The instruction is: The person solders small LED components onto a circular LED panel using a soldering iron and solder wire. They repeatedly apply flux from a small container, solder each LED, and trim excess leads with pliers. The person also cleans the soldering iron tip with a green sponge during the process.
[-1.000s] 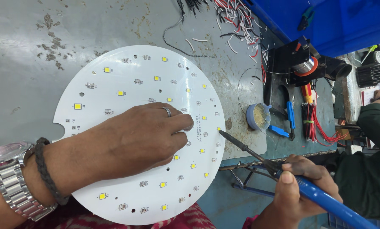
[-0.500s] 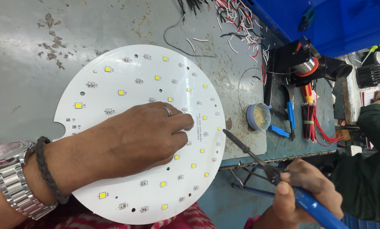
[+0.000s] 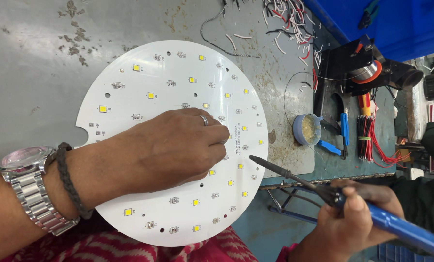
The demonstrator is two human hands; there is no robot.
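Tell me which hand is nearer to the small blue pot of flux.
Right. The right hand holds the soldering iron just below the blue pot; the left hand rests flat on the round white board, farther away.

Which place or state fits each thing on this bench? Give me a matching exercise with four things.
Things:
1. round white LED circuit board
2. blue-handled soldering iron
3. small blue round flux tin
4. silver metal wristwatch

Places or states:
A. on the left wrist
B. held in the right hand
C. pressed flat under the left hand
D. standing on the grey table, right of the board

Pairs: 1-C, 2-B, 3-D, 4-A
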